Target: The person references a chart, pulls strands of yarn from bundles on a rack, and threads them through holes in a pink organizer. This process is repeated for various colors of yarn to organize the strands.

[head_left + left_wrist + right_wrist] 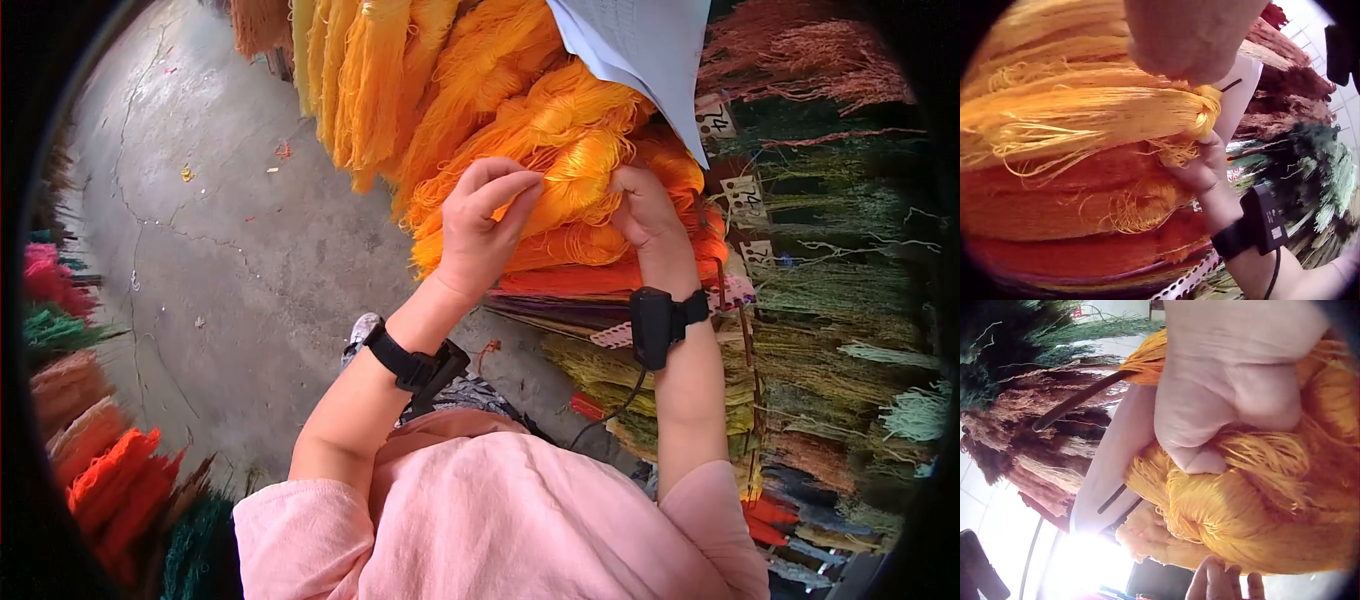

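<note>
Bundled yellow-orange yarn skeins hang at the upper middle of the head view. A glossy yellow skein [585,165] with a twisted, knotted end lies between the two hands. My right hand [645,208] curls its fingers at that end; in the right wrist view, the right hand [1229,400] grips loose strands beside the yellow knot [1210,519]. To the skein's left, my left hand [487,218] brings thumb and index fingertips together against the yarn. Whether they pinch a strand I cannot tell. Fingertips of the left hand [1225,584] show at the skein's lower edge in the right wrist view.
White paper sheets [640,60] overlap the skeins at the top. Dark rods [1079,400] stick out past the yarn. Green and brown yarn [830,270] hangs on the right beside number tags [745,200]. Red yarn [110,490] lies lower left, across the concrete floor [230,300].
</note>
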### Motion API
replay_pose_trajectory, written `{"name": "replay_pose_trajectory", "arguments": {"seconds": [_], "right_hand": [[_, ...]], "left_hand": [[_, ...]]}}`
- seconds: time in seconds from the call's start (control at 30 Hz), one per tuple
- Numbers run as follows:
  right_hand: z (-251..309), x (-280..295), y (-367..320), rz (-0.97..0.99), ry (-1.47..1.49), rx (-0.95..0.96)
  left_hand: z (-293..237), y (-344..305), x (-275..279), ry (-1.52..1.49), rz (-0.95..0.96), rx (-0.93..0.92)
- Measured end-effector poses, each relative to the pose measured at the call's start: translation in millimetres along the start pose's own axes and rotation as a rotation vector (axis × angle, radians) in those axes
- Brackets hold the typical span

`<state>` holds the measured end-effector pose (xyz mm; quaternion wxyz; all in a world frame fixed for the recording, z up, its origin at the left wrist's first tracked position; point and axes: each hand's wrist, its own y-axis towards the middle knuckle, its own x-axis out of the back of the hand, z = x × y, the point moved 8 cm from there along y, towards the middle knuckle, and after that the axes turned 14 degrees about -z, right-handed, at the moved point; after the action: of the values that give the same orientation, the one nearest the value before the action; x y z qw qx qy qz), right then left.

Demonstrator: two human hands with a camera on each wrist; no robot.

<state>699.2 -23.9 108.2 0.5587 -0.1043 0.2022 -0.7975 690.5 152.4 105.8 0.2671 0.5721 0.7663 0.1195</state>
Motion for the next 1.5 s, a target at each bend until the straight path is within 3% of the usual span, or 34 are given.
{"name": "replay_pose_trajectory", "arguments": {"seconds": [0.13, 0.37, 0.47, 0.57, 0.67, 0.9, 1.3, 1.5], "right_hand": [[-0.7, 4.6, 2.8, 0.006, -0.05, 0.008], [12.8, -21.4, -19.5, 0.263, -0.078, 0.144], [10.6, -23.3, -16.4, 0.25, -0.184, 0.173], [11.8, -24.8, -14.6, 0.238, -0.204, 0.206], [9.1, -26.1, -11.5, 0.245, -0.19, 0.208], [10.0, -27.5, -9.7, 0.226, -0.197, 0.223], [9.8, -28.2, -8.0, 0.198, -0.165, 0.225], [10.2, -30.8, -9.5, 0.2, -0.159, 0.221]], "left_hand": [[-9.9, 6.9, -15.4, 0.045, 0.035, -0.101], [11.6, 7.5, -20.1, -0.031, 0.133, 0.155], [8.7, 3.7, -6.4, 0.004, -0.055, 0.13], [33.5, -32.4, 1.2, -0.105, -0.067, 0.507], [31.1, -60.9, -5.7, -0.195, -0.002, 0.706], [39.7, -65.6, -21.2, -0.294, -0.04, 0.786], [46.8, -77.2, -22.0, -0.823, -0.187, 1.133], [45.3, -76.1, -22.2, -0.822, -0.171, 1.241]]}}
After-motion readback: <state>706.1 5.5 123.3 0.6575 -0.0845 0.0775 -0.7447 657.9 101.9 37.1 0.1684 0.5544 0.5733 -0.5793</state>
